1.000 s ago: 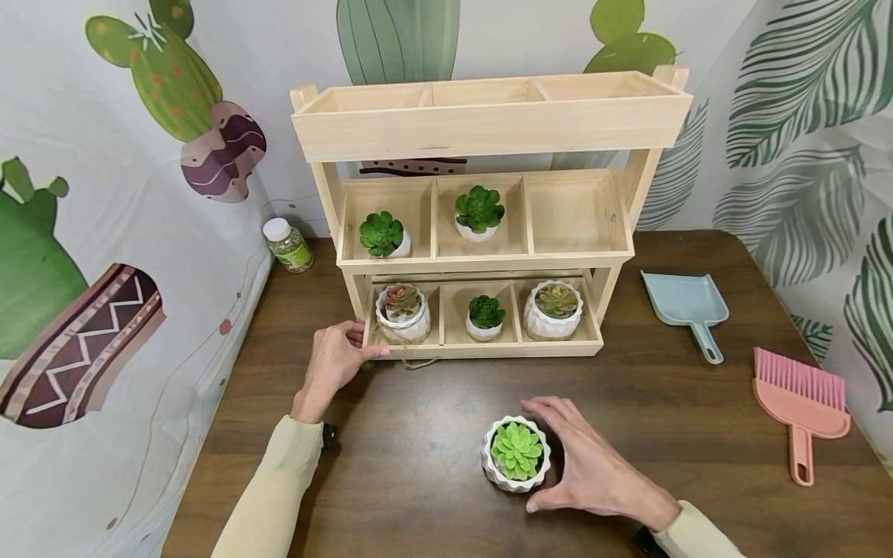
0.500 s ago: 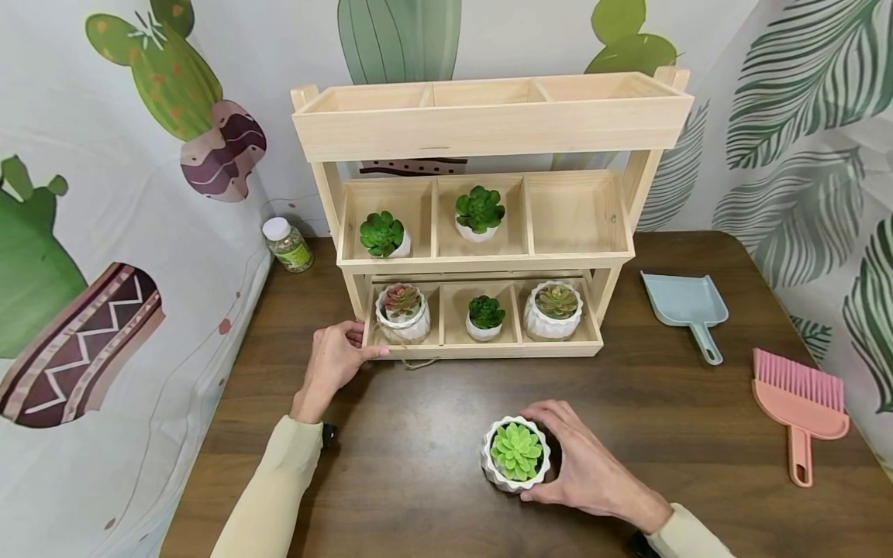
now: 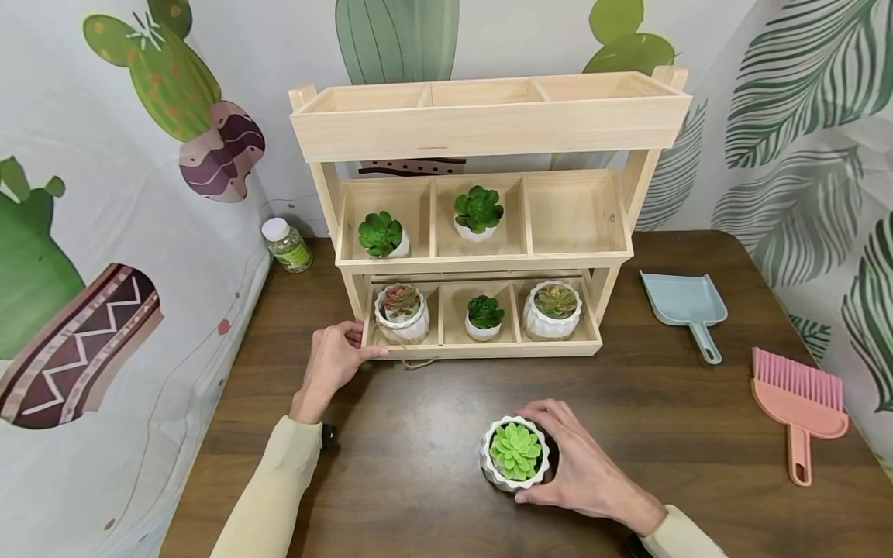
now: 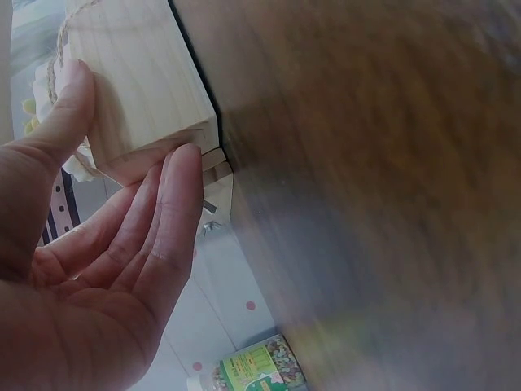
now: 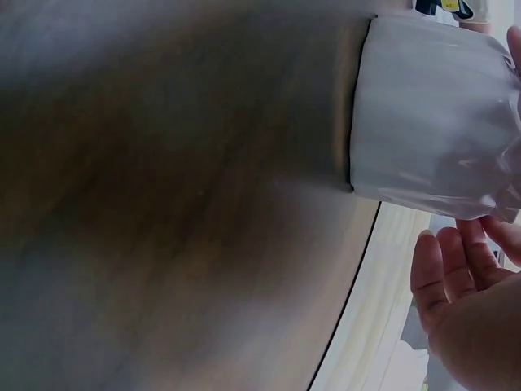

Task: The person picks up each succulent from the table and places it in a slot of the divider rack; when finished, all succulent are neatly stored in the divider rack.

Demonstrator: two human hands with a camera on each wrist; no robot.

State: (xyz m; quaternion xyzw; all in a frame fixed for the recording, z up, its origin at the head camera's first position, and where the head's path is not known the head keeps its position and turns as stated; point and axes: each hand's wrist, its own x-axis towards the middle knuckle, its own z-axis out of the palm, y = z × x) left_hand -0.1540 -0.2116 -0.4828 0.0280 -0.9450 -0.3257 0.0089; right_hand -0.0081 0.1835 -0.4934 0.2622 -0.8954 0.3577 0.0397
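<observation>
Curved around one side of a white ridged pot with a bright green succulent (image 3: 515, 451), my right hand (image 3: 586, 469) holds it at the rim between thumb and fingers. The pot (image 5: 431, 114) stands on the table in the right wrist view, fingers at its upper part. My left hand (image 3: 335, 363) grips the front left corner of the wooden plant shelf (image 3: 481, 351). In the left wrist view its thumb lies on the front board (image 4: 138, 73) and its fingers (image 4: 179, 187) press the end face. Beside that thumb, a pot with a reddish succulent (image 3: 402, 314) sits in the bottom left compartment.
Small dark green succulents (image 3: 477, 211) stand in the middle tier's left and centre compartments, another (image 3: 484, 316) at bottom centre. A ridged potted succulent (image 3: 553, 310) fills the bottom right. A jar (image 3: 287, 245) stands left; a blue dustpan (image 3: 687, 302) and pink brush (image 3: 800, 411) lie right.
My right hand has moved slightly left, its thumb and fingers closing in from beside the pot onto its rim. The left hand and the shelf have stayed put.
</observation>
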